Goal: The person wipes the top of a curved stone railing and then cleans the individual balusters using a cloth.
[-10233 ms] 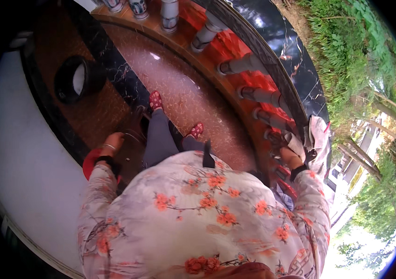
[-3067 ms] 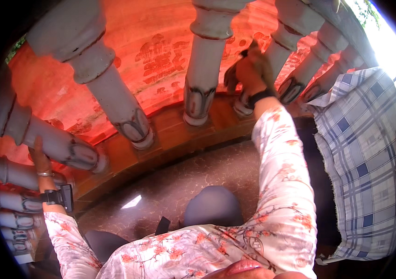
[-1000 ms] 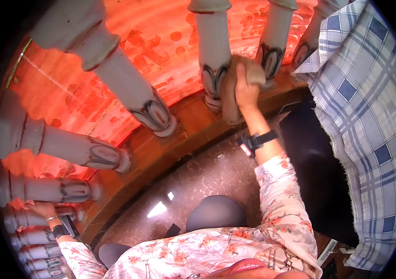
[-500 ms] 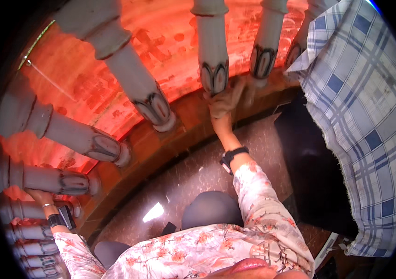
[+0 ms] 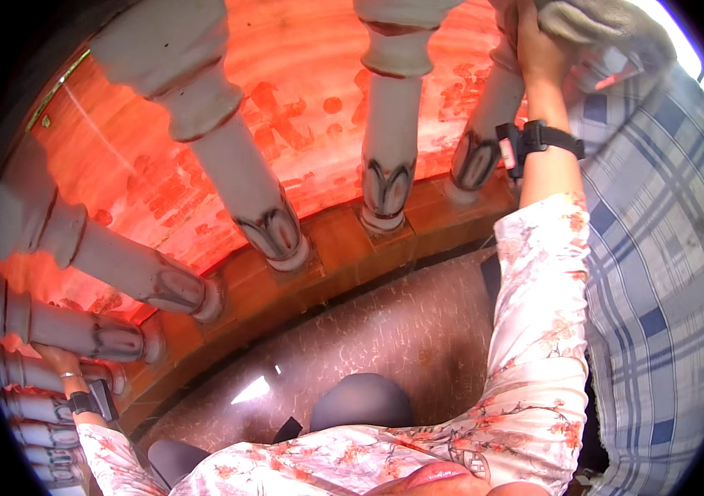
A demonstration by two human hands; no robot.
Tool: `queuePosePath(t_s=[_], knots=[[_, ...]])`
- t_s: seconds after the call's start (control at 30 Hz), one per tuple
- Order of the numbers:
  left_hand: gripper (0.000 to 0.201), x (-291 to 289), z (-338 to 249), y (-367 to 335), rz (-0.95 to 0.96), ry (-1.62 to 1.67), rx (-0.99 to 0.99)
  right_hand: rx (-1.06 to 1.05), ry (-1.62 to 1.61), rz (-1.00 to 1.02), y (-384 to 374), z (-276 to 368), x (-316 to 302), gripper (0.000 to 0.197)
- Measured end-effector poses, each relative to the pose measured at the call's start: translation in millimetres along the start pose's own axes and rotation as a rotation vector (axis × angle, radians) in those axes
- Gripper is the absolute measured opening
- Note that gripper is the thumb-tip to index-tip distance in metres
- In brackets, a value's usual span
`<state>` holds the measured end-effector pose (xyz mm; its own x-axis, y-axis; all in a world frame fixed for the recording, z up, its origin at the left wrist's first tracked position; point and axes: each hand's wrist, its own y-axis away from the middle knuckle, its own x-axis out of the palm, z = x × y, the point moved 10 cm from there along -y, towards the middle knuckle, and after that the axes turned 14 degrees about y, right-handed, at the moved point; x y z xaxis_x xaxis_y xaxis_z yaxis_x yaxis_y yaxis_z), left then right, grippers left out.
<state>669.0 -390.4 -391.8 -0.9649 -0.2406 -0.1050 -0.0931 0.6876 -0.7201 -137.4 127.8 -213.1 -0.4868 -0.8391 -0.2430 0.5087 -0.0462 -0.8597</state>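
Observation:
At the far left, my left hand [image 5: 58, 359] is against a grey-white baluster [image 5: 91, 331], its fingers curled behind the shaft. My right hand [image 5: 540, 50] reaches up to the top right, beside another baluster [image 5: 484, 136]. A beige cloth [image 5: 608, 23] lies over part of this hand and hides several fingers, so its grip does not show. Black straps with small devices sit on both wrists. Painted dark petal shapes ring the lower ends of the balusters.
A curved brown tiled ledge [image 5: 331, 240] carries the balusters. Behind them stretches a red translucent sheet [image 5: 302, 107] with darker printing. A blue-and-white checked cloth [image 5: 666, 273] hangs at the right. Below is a reddish-brown speckled floor [image 5: 418, 314].
My right hand has moved from the foot of a middle baluster up and right to the beige cloth. My left hand stays at its baluster. The view has shifted slightly.

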Motion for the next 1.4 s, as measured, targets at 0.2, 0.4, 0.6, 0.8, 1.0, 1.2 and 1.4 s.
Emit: queuePosePath(t_s=[0.2, 0.4, 0.6, 0.8, 1.0, 1.2, 1.4], knots=[[0.025, -1, -3, 0, 0.015, -0.142, 0.096, -0.033, -0.467, -0.093, 84, -80, 60, 0.029], [0.021, -31, 5, -1, 0.019, -0.358, 0.158, -0.095, 0.237, 0.406, 216, -55, 58, 0.025], [0.025, -19, -8, -8, 0.139, -0.493, 0.213, 0.728, -0.467, 0.146, 148, -173, 23, 0.051], [0.021, 48, -50, 19, 0.246, -0.627, 0.434, 0.413, -0.312, -0.056, 30, -118, 18, 0.061], [0.011, 6, -34, 8, 0.077, -0.276, 0.139, 0.636, -0.509, 0.194, 212, -216, 114, 0.063], [0.015, -23, -16, 6, 0.093, -0.401, 0.091, 0.058, 0.701, 0.873, 350, -250, 133, 0.043], [0.017, -46, 31, 3, -0.055, -0.209, -0.178, -0.254, 0.962, 0.678, 236, -190, 100, 0.034]])
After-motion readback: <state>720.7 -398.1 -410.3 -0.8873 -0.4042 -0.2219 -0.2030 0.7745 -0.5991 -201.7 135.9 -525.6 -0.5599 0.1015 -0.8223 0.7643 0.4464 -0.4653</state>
